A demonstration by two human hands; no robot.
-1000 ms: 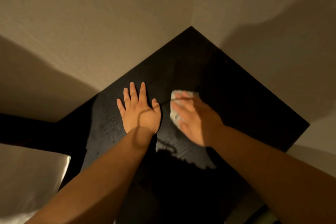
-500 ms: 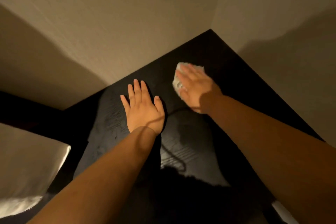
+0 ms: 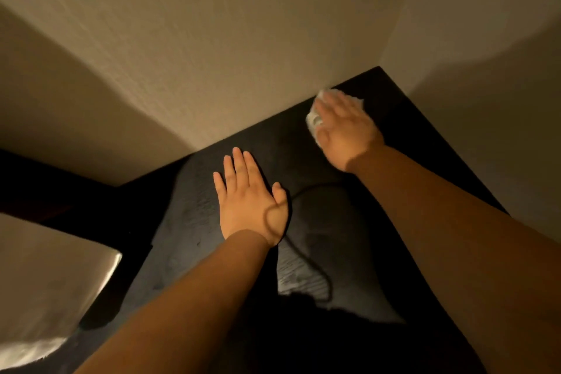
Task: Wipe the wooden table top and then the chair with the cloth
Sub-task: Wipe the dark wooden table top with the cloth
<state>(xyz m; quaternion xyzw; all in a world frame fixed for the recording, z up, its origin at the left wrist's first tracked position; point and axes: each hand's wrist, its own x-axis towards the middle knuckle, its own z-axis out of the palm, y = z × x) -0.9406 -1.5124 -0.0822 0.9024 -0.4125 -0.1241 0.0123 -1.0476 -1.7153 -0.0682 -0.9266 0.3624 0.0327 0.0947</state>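
White cloth (image 3: 314, 121) under rt hand (image 3: 346, 130), table (image 3: 321, 215) corner.

I see the worktop (image 3: 328, 215) pushed into a corner, with walls (image 3: 212, 55) along its two far edges. The cloth (image 3: 314, 120) lies near the far corner, touching the left-hand wall, under my right hand (image 3: 346, 133). My left hand (image 3: 249, 203) rests flat mid-worktop, nearer me and left of the cloth.
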